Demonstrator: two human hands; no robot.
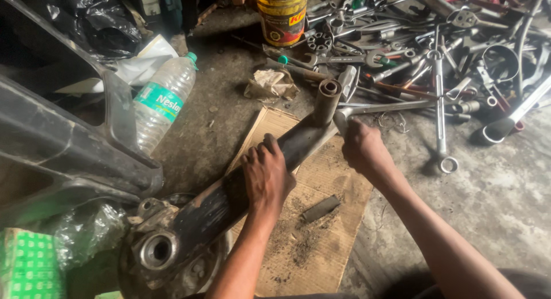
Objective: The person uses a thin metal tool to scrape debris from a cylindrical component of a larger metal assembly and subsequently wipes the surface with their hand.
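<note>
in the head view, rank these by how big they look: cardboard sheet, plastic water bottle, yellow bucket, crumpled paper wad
1. cardboard sheet, largest by far
2. plastic water bottle
3. yellow bucket, cut off by the top edge and farther from the camera, so its place against the bottle is unsure
4. crumpled paper wad, smallest

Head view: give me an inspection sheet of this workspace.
Surface: bare concrete floor, with a dirt-strewn cardboard sheet under the work.
Job's things: long black metal arm with a rusty tube end; long metal tool.
Clutter: heap of spanners, yellow bucket, plastic bottle, crumpled rag, small dark metal piece.
Grips: left hand wraps the arm; right hand closes on the tool.
Cables: nothing seen.
Surroundings: dark plastic panel, green box.
</note>
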